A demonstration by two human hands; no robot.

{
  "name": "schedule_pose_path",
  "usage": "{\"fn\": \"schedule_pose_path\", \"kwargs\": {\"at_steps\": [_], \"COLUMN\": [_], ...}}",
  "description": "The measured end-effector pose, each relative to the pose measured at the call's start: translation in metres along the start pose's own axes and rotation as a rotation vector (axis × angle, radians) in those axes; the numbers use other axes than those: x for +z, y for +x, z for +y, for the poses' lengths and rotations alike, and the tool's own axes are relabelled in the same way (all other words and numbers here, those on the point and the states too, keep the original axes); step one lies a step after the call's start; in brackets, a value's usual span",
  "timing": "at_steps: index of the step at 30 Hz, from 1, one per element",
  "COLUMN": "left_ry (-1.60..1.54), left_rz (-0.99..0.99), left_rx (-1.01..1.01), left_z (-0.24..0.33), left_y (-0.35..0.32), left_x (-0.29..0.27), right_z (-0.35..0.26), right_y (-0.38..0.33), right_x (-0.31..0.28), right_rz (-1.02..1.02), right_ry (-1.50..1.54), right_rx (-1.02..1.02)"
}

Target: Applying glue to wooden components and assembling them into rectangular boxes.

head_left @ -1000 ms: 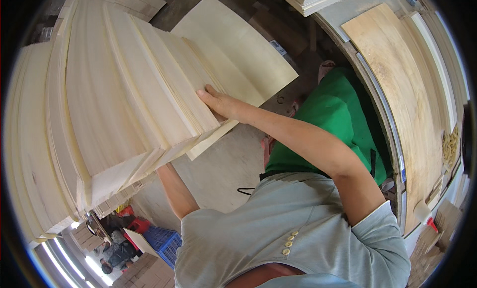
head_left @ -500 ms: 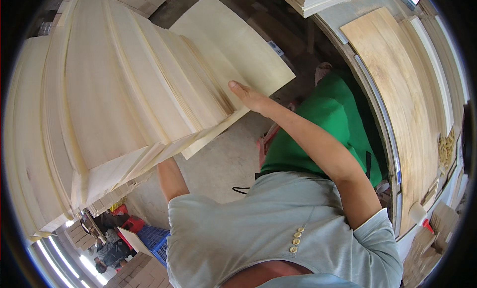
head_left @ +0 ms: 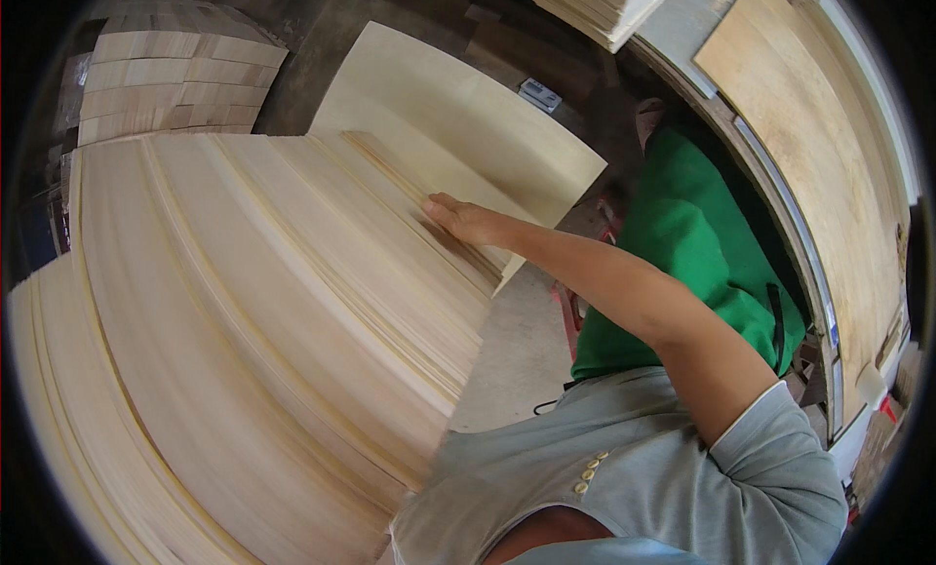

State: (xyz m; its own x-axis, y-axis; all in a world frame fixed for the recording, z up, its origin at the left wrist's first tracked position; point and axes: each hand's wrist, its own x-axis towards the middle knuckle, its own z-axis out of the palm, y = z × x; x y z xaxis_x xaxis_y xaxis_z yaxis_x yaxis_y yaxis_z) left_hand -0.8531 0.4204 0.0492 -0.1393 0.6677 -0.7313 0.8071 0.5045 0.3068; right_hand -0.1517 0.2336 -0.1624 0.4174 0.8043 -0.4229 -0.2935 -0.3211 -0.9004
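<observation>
A thick stack of thin pale wood veneer sheets [head_left: 244, 350] fills the left half of the view, fanned so that the sheet edges show. My right hand [head_left: 458, 219] reaches forward from the lower right. It rests on the stack's upper right edge, with the fingers closed over the top sheets. My left hand is hidden behind or beneath the stack. My grey short-sleeved shirt [head_left: 634, 467] shows at the bottom.
A large loose veneer sheet [head_left: 468, 116] lies past the stack on the concrete floor [head_left: 522, 355]. Other wood piles stand at the upper left [head_left: 175, 68] and top [head_left: 595, 4]. A green-covered object [head_left: 702, 243] sits beside a long bench carrying a plywood board [head_left: 809, 146] on the right.
The stack has swung lower and closer and now covers more of the left side. My left forearm, seen under it before, is now hidden. My right hand stays on the stack's edge.
</observation>
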Motion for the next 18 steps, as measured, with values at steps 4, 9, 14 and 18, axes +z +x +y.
{"fn": "schedule_pose_path", "kwargs": {"at_steps": [4, 9, 14, 18], "left_ry": [0.02, 0.01, 0.003, 0.068], "left_rz": [0.065, 0.146, 0.197, 0.114], "left_rx": [-0.052, -0.128, -0.169, -0.147], "left_z": [0.008, -0.008, -0.021, 0.012], "left_y": [-0.007, -0.026, -0.033, 0.026], "left_x": [-0.024, -0.038, -0.037, -0.002], "right_z": [-0.006, -0.008, -0.01, 0.027], "right_y": [0.03, 0.044, 0.041, 0.034], "right_x": [0.013, 0.016, 0.015, 0.01], "right_rz": [-0.044, -0.097, -0.029, -0.035], "right_ry": [-0.006, -0.043, -0.036, -0.026], "right_rx": [0.05, 0.062, -0.053, -0.017]}}
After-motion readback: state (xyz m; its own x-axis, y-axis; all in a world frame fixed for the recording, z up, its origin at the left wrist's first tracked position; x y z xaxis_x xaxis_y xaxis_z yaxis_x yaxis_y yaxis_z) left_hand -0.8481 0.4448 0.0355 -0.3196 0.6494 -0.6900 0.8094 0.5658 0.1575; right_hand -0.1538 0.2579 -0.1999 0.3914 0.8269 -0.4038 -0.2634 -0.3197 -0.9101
